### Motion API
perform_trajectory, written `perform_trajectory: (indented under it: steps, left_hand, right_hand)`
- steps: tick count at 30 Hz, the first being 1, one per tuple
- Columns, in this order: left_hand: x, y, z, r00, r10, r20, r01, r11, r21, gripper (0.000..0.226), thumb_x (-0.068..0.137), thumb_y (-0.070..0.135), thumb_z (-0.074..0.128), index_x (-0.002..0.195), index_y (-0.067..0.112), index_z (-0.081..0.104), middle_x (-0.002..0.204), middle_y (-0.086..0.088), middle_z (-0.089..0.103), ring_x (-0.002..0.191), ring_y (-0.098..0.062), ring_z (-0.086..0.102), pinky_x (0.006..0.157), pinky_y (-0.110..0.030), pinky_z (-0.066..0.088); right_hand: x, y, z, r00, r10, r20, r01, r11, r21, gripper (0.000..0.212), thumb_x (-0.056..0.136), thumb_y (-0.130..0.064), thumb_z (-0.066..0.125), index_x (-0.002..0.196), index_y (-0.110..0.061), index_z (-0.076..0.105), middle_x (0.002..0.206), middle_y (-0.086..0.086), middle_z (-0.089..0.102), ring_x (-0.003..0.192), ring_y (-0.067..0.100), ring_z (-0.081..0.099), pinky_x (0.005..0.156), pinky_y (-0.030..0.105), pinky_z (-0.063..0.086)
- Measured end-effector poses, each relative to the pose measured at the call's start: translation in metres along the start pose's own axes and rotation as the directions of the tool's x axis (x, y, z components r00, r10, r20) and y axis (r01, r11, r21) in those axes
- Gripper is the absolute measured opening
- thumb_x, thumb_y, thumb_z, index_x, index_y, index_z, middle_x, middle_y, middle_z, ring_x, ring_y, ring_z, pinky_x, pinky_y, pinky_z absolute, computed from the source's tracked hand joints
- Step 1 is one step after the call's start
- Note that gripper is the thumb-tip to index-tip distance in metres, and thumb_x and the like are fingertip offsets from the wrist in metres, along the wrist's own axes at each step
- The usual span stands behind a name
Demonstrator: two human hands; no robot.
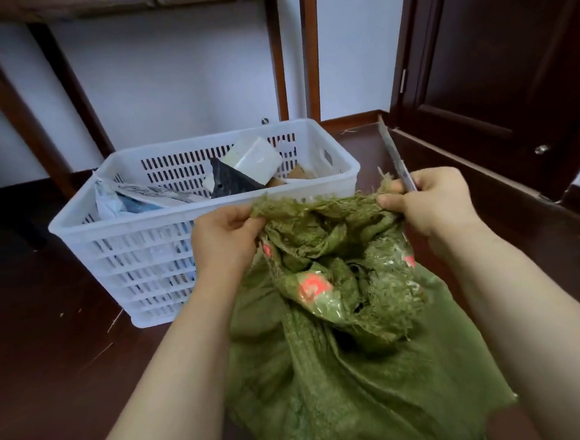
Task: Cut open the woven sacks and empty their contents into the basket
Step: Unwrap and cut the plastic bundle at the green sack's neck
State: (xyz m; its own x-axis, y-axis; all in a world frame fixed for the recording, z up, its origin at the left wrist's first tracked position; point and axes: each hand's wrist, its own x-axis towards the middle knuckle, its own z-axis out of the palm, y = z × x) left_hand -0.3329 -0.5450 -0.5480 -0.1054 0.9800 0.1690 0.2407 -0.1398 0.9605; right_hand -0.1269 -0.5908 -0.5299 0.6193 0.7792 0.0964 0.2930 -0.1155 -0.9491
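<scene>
Sack [343, 370] is open but looks full. Left grip [223, 236] and right grip [431, 203] pinch its top, basket [145, 226] just past them.

Your left hand [226, 236] and right hand [431, 203] are both bare. Your left forearm [175, 365] and right forearm [528, 306] are bare too, uncovered from the wrist down to the bottom edge of the frame (upper arms are out of view, so can't tell what you wear higher up). The forearms look smooth, narrow at the wrist and broadening toward the camera (wide-angle lens). The backs of both hands face the camera with faint knuckle creases. Your nails are too blurred to read.
</scene>
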Motion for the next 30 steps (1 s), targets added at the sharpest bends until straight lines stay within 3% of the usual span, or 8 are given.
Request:
perform_trajectory:
  steps: [4,8,11,13,17,22,26,30]
  left_hand:
    - [0.001,0.014,-0.005,0.994,-0.104,0.034,0.109,0.975,-0.195,0.013,0.089,-0.005,0.059,0.092,0.002,0.069,0.068,-0.002,0.069,0.047,-0.004,0.060,0.051,-0.018,0.054]
    - [-0.001,0.031,-0.018,0.895,-0.192,0.403,0.360,0.846,-0.394,0.046,0.068,-0.012,0.035,0.079,0.004,0.076,0.085,-0.011,0.074,0.079,-0.020,0.070,0.072,-0.028,0.060]
    - [-0.004,0.035,-0.010,0.919,-0.210,0.333,0.273,0.950,-0.153,0.024,0.083,0.028,0.053,0.075,0.014,0.070,0.070,0.002,0.068,0.072,-0.017,0.058,0.067,-0.031,0.046]
    - [-0.007,0.033,0.001,0.913,-0.240,0.329,0.247,0.969,0.021,0.055,0.063,0.063,0.072,0.094,0.018,0.068,0.087,0.005,0.069,0.086,-0.015,0.060,0.081,-0.035,0.047]
    - [-0.014,0.025,0.012,0.853,-0.325,0.409,0.309,0.945,0.107,0.063,0.062,0.036,0.083,0.117,0.014,0.063,0.107,-0.007,0.070,0.095,-0.027,0.066,0.086,-0.043,0.054]
    - [-0.011,0.025,0.011,0.953,-0.062,0.296,-0.008,0.973,0.229,0.046,0.073,-0.007,0.064,0.105,0.026,0.066,0.095,-0.004,0.070,0.083,-0.028,0.067,0.072,-0.038,0.058]
    - [-0.014,0.018,0.012,0.948,0.072,0.311,-0.179,0.926,0.331,0.065,0.077,-0.006,0.063,0.132,0.026,0.053,0.124,0.000,0.059,0.096,-0.015,0.058,0.073,-0.025,0.048]
    - [-0.011,0.012,0.009,0.941,0.035,0.337,-0.150,0.935,0.322,0.078,0.067,0.024,0.086,0.136,0.021,0.049,0.131,0.003,0.055,0.115,-0.016,0.054,0.097,-0.031,0.045]
  right_hand:
    - [-0.001,-0.009,0.007,1.000,-0.014,0.008,0.013,0.980,0.196,0.011,0.059,-0.013,0.075,0.057,-0.019,0.066,0.078,0.022,0.069,0.082,0.044,0.068,0.072,0.059,0.055]
    - [-0.007,-0.022,0.008,0.995,-0.040,0.088,0.024,0.984,0.179,0.018,0.070,-0.005,0.074,0.059,-0.018,0.067,0.076,0.015,0.071,0.081,0.040,0.069,0.074,0.055,0.056]
    - [-0.009,-0.024,0.011,0.984,-0.046,0.172,0.008,0.977,0.214,0.015,0.073,-0.001,0.072,0.068,-0.014,0.067,0.067,0.009,0.067,0.061,0.025,0.067,0.053,0.032,0.054]
    - [-0.012,-0.026,0.014,0.978,-0.036,0.205,-0.013,0.973,0.231,0.016,0.076,0.002,0.070,0.070,-0.012,0.065,0.060,0.003,0.061,0.042,0.007,0.054,0.037,0.017,0.039]
    - [-0.012,-0.024,0.013,0.977,-0.002,0.213,-0.056,0.963,0.265,0.018,0.079,0.004,0.066,0.070,-0.011,0.063,0.054,0.001,0.056,0.030,0.000,0.043,0.031,0.013,0.031]
    - [0.007,0.000,0.005,0.990,0.129,0.057,-0.140,0.947,0.288,0.018,0.074,0.008,0.068,0.074,-0.010,0.067,0.083,0.018,0.071,0.071,0.027,0.071,0.071,0.042,0.060]
    - [0.008,0.012,0.007,0.992,0.123,-0.001,-0.121,0.975,0.184,0.021,0.072,0.006,0.071,0.066,-0.013,0.064,0.081,0.016,0.070,0.086,0.038,0.069,0.079,0.052,0.056]
    - [0.000,-0.003,0.004,0.993,-0.056,0.103,0.081,0.964,-0.255,0.007,0.071,-0.008,0.063,0.075,-0.005,0.068,0.079,0.017,0.070,0.079,0.038,0.067,0.073,0.048,0.058]
